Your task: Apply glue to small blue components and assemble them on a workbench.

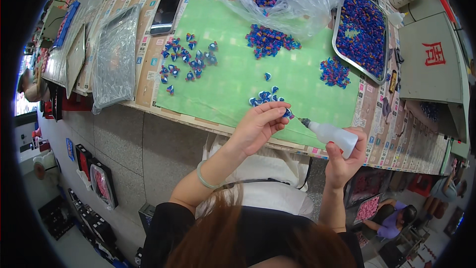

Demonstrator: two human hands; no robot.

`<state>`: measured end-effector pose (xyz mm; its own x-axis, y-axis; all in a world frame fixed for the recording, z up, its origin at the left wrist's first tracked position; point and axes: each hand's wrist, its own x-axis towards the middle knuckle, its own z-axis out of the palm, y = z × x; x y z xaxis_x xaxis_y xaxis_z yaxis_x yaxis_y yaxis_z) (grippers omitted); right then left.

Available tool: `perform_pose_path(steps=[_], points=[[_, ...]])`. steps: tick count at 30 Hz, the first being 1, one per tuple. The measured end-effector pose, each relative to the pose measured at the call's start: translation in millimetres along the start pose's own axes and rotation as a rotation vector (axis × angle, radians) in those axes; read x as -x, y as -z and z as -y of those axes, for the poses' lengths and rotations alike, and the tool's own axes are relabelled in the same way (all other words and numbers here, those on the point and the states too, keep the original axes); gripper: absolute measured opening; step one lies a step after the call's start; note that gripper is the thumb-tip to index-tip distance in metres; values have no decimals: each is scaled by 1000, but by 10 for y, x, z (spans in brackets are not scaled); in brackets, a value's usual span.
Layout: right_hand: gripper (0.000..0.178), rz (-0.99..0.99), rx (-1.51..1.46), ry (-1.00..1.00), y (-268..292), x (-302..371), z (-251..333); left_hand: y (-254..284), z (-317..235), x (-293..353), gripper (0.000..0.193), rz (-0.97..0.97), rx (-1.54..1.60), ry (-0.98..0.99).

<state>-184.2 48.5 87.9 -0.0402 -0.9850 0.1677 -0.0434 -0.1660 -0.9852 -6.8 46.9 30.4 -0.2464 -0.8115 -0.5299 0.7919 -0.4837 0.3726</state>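
Note:
Between the fingertips of my left hand is a small blue and white plastic piece. My right hand is closed around a white squeeze bottle, tilted so its thin nozzle tip points at the piece. Whether the tip touches it, I cannot tell. Just beyond my left hand lies a small cluster of blue and white pieces on the green mat. Farther back sits a heap of blue, red and orange pieces; a smaller heap lies to the right. Scattered pieces cover the mat's left part.
A metal tray full of coloured pieces stands at the back right, beside a grey box. A clear plastic bag spreads at the back. A phone and a plastic-wrapped tray lie left. Another person sits at lower right.

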Motion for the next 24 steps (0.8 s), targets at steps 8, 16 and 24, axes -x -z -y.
perform_pose_path(steps=[8,16,24], points=[[30,-13,40,-17,-19,-6,-25,-20,15,13,18,3,-4,18],[28,-14,13,-49,-16,-12,-5,-27,16,16,16,19,-4,19],[27,17,18,-75,6,-11,-7,-25,19,20,16,19,13,17]])
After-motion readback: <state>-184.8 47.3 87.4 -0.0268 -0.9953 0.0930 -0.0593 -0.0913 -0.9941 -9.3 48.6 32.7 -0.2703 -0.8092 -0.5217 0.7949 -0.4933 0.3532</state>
